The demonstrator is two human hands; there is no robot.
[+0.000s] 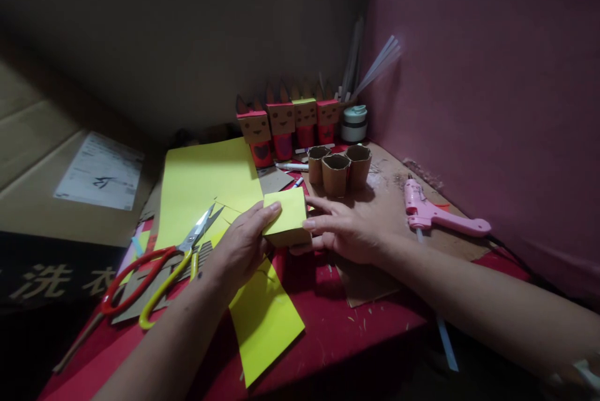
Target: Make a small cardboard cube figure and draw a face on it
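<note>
A small cardboard box with a yellow paper top (287, 210) is held above the red-covered table. My left hand (244, 232) grips its left side, thumb on the yellow top. On the box's right side rest the fingers of my right hand (344, 229), spread apart with the fingertips touching it. Below the box lies a yellow paper strip (269, 323). Left of my left hand are scissors with red handles (140, 276) and a second pair with yellow handles (169, 292), their blades lying over a large yellow sheet (206, 182).
Cardboard figures with drawn faces (281, 117) stand at the back. Three cardboard cups (336, 175) sit before them, near a lidded jar (354, 123) and glue sticks (379, 64). A pink glue gun (424, 210) lies right. A large carton (70, 182) borders the left; a wall (492, 107) the right.
</note>
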